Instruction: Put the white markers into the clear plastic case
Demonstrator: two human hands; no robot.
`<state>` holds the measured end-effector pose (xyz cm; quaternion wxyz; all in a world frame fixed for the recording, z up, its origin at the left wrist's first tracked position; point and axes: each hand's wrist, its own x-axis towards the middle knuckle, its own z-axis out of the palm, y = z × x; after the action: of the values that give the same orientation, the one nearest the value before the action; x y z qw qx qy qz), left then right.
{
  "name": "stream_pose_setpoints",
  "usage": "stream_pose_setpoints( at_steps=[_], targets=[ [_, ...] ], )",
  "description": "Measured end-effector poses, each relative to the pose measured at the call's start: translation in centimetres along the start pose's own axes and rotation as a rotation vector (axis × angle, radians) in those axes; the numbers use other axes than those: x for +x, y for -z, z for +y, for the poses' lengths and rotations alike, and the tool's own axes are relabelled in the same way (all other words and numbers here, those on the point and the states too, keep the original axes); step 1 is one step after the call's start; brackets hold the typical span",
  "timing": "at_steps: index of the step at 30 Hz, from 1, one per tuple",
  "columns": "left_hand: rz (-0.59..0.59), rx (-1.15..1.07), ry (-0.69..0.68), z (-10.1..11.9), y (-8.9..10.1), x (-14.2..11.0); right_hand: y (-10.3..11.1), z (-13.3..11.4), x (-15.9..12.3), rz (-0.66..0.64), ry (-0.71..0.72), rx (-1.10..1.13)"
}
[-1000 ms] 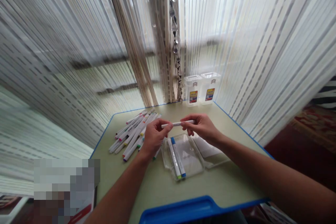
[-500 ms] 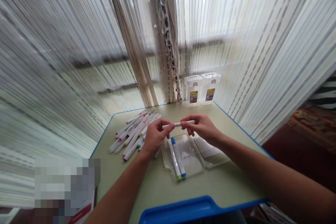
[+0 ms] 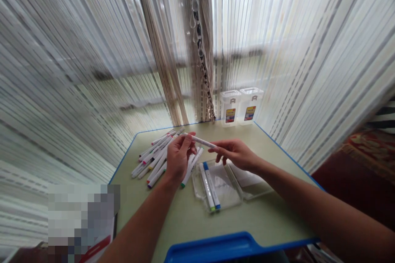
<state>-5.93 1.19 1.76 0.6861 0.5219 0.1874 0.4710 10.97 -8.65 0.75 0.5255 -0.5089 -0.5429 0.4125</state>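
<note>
A white marker (image 3: 202, 141) is held in the air between my hands, sloping down to the right. My left hand (image 3: 180, 152) pinches its left end, and my right hand (image 3: 236, 154) grips the right end with the fingertips. Below them lies an open clear plastic case (image 3: 228, 197). In its left half are a marker with a lime-green end (image 3: 206, 185) and one with blue ends (image 3: 212, 187), side by side. A loose pile of white markers with coloured ends (image 3: 154, 160) spreads left of and behind my left hand, which hides part of it.
Two clear lidded boxes (image 3: 230, 107) with yellow labels stand at the table's back edge before string curtains (image 3: 108, 49). The pale green table (image 3: 185, 218) has a blue rim and a blue tray ledge (image 3: 212, 246) at the front. A blurred-out patch (image 3: 80, 222) is at lower left.
The marker between my hands has tilted from nearly level, its left end now higher. My left hand has turned more upright, and the view has shifted slightly.
</note>
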Motion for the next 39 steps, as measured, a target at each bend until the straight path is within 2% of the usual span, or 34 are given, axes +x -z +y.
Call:
stream_pose_setpoints(
  at_steps=[6,9,18,28,32,39],
  targets=[
    [-0.168,0.278,-0.139,0.2,-0.4,-1.2,0.2,0.9,0.0,0.052,0.123,-0.356],
    [-0.232,0.374,-0.173,0.3,-0.7,-2.0,0.2,0.8,-0.1,0.075,0.191,-0.454],
    [-0.315,0.593,-0.295,0.7,-1.0,-2.9,0.1,0.5,-0.2,0.111,0.225,-0.470],
    [-0.327,0.622,-0.349,0.8,-1.0,-2.9,0.0,0.5,-0.2,0.110,0.230,-0.459],
    [-0.274,0.566,-0.343,0.7,-1.1,-2.8,0.0,0.5,-0.3,0.112,0.227,-0.477],
    [0.006,0.353,-0.225,0.6,-0.5,-1.2,-0.4,-0.4,-0.7,0.177,0.259,-0.485]
  ],
)
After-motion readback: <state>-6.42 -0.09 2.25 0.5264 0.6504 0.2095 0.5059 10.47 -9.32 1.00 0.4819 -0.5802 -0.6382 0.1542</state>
